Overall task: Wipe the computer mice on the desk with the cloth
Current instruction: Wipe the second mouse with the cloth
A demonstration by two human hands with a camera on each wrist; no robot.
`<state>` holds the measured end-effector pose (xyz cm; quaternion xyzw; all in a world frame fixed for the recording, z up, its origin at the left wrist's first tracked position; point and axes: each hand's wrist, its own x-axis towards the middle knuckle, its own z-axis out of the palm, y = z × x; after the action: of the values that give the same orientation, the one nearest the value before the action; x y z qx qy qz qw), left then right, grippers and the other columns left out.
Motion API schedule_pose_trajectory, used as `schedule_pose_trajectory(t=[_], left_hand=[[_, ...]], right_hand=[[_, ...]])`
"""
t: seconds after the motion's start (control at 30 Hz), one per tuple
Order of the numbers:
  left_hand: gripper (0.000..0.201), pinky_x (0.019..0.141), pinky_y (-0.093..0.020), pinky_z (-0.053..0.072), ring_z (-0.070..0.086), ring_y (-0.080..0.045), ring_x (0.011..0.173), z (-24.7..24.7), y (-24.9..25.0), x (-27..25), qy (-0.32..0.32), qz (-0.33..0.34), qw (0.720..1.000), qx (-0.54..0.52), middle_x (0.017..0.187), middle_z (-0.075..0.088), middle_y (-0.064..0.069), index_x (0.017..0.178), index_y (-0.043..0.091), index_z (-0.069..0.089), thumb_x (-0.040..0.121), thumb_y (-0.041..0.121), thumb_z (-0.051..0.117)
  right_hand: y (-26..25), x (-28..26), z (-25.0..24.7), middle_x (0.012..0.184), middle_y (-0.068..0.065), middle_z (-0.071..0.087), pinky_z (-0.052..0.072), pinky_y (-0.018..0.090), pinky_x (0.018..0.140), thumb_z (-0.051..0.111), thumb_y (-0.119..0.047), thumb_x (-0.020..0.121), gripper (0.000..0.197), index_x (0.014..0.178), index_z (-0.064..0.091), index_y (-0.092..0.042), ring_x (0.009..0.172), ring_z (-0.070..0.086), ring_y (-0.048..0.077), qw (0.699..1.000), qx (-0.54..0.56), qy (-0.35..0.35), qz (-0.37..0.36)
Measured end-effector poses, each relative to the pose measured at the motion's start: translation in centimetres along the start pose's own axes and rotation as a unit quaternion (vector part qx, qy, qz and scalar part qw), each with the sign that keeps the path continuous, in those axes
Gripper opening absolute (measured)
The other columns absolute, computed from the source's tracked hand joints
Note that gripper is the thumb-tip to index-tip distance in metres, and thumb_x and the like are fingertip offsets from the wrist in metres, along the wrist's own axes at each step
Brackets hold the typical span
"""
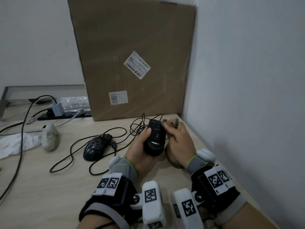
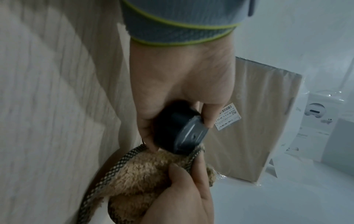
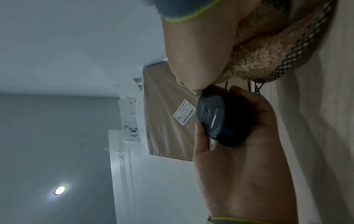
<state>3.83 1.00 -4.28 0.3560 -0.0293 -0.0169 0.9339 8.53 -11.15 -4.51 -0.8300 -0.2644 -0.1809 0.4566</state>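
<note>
My left hand (image 1: 145, 142) grips a black wired mouse (image 1: 155, 138) and holds it lifted above the desk (image 1: 49, 187), thumb on its left side. In the left wrist view the mouse (image 2: 178, 130) shows its flat underside. My right hand (image 1: 179, 142) holds a bunched brown fluffy cloth (image 1: 175, 123) with a dark patterned edge. The cloth (image 2: 138, 174) presses against the mouse's right side. A second black mouse (image 1: 97, 146) with pale line markings lies on the desk to the left. Further left rests a white mouse (image 1: 49, 136).
A large cardboard box (image 1: 132, 63) stands upright behind the hands, against the white wall (image 1: 247, 96) on the right. Mouse cables (image 1: 74, 154) loop across the desk. A power strip (image 1: 66, 114) with a plug and a white crumpled sheet (image 1: 14, 144) sit at the left.
</note>
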Motion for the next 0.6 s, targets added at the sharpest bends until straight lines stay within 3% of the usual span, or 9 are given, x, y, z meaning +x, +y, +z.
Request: schedule_pose_trajectory(t=[0.07, 0.17, 0.27, 0.33, 0.47, 0.53, 0.6], left_hand=[[0.036, 0.063, -0.032, 0.058, 0.07, -0.021, 0.074, -0.1, 0.4, 0.1, 0.022, 0.013, 0.999, -0.024, 0.09, 0.072, -0.01, 0.119, 0.009, 0.056, 0.098, 0.029, 0.036], [0.039, 0.078, -0.035, 0.052, 0.065, -0.025, 0.089, -0.3, 0.8, 0.2, 0.059, 0.032, 0.996, -0.059, 0.093, 0.072, -0.014, 0.111, 0.006, 0.06, 0.099, 0.033, 0.034], [0.044, 0.072, -0.033, 0.059, 0.068, -0.026, 0.085, -0.8, 1.1, 0.3, 0.077, 0.036, 0.993, -0.076, 0.094, 0.071, -0.017, 0.115, 0.003, 0.058, 0.099, 0.037, 0.034], [0.047, 0.07, -0.036, 0.059, 0.07, -0.027, 0.082, -1.0, 1.1, 0.4, 0.084, 0.038, 0.993, -0.08, 0.097, 0.07, -0.017, 0.122, 0.003, 0.055, 0.098, 0.038, 0.034], [0.048, 0.074, -0.037, 0.058, 0.07, -0.027, 0.083, -0.8, 1.2, 0.4, 0.087, 0.033, 0.992, -0.09, 0.097, 0.07, -0.017, 0.112, 0.003, 0.061, 0.098, 0.04, 0.033], [0.05, 0.081, -0.036, 0.055, 0.068, -0.026, 0.088, -0.7, 1.1, 0.3, 0.084, 0.024, 0.993, -0.08, 0.101, 0.068, -0.016, 0.107, 0.004, 0.063, 0.097, 0.042, 0.032], [0.048, 0.078, -0.033, 0.054, 0.069, -0.024, 0.085, -0.4, 1.1, 0.2, 0.075, 0.003, 0.995, -0.06, 0.099, 0.07, -0.013, 0.105, 0.008, 0.064, 0.097, 0.042, 0.031]], right_hand=[[0.0, -0.2, 0.5, 0.129, 0.011, 0.047, 0.035, 0.034, 0.107, 0.038, -0.001, 0.077, 0.055, 0.121, 0.062, -0.023, 0.119, 0.048, 0.029, 0.998, 0.016, -0.03, -0.044], [0.3, -0.4, 1.0, 0.136, 0.004, 0.044, 0.033, 0.042, 0.109, 0.036, -0.004, 0.072, 0.056, 0.114, 0.066, -0.025, 0.124, 0.043, 0.027, 0.992, 0.015, -0.083, -0.09], [0.1, -0.5, 0.9, 0.139, -0.005, 0.038, 0.029, 0.044, 0.11, 0.039, -0.004, 0.072, 0.052, 0.108, 0.07, -0.026, 0.129, 0.038, 0.024, 0.986, 0.018, -0.108, -0.126], [-0.3, -0.6, 0.6, 0.144, -0.005, 0.037, 0.028, 0.047, 0.108, 0.039, -0.006, 0.069, 0.053, 0.104, 0.071, -0.03, 0.13, 0.036, 0.022, 0.983, -0.005, -0.121, -0.14], [-1.3, -0.8, 0.1, 0.149, -0.006, 0.032, 0.028, 0.045, 0.102, 0.038, -0.006, 0.067, 0.058, 0.105, 0.069, -0.036, 0.12, 0.038, 0.026, 0.977, -0.056, -0.134, -0.154], [-1.4, -0.8, 0.0, 0.149, -0.01, 0.029, 0.025, 0.039, 0.099, 0.038, -0.007, 0.068, 0.058, 0.108, 0.067, -0.038, 0.117, 0.036, 0.025, 0.979, -0.08, -0.117, -0.15], [-1.3, -0.7, -0.1, 0.149, -0.011, 0.028, 0.021, 0.033, 0.096, 0.038, -0.011, 0.071, 0.057, 0.112, 0.064, -0.041, 0.12, 0.032, 0.023, 0.984, -0.093, -0.085, -0.125]])
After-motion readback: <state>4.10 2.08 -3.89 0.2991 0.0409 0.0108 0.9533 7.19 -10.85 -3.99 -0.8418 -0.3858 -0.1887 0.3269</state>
